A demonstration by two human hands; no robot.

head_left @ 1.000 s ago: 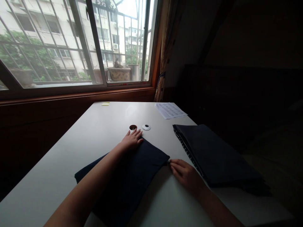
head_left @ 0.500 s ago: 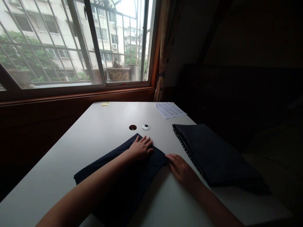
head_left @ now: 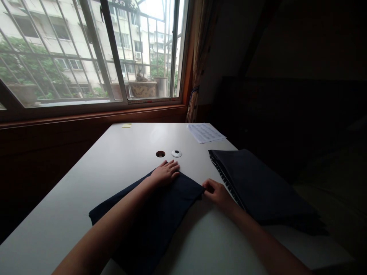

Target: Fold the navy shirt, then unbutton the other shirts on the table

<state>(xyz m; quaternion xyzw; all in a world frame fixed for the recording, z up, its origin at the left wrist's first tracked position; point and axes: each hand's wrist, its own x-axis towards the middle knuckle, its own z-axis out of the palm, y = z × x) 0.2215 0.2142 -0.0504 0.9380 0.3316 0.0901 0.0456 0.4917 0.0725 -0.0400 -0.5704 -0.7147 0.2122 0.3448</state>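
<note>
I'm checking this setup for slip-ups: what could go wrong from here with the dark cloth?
If the right hand pulls the corner at its fingertips, the dark cloth might slide or crease under the flat left hand. The right hand is also close to the folded dark stack and might nudge it.

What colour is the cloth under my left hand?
The cloth is dark blue, clearest in the head view.
</note>
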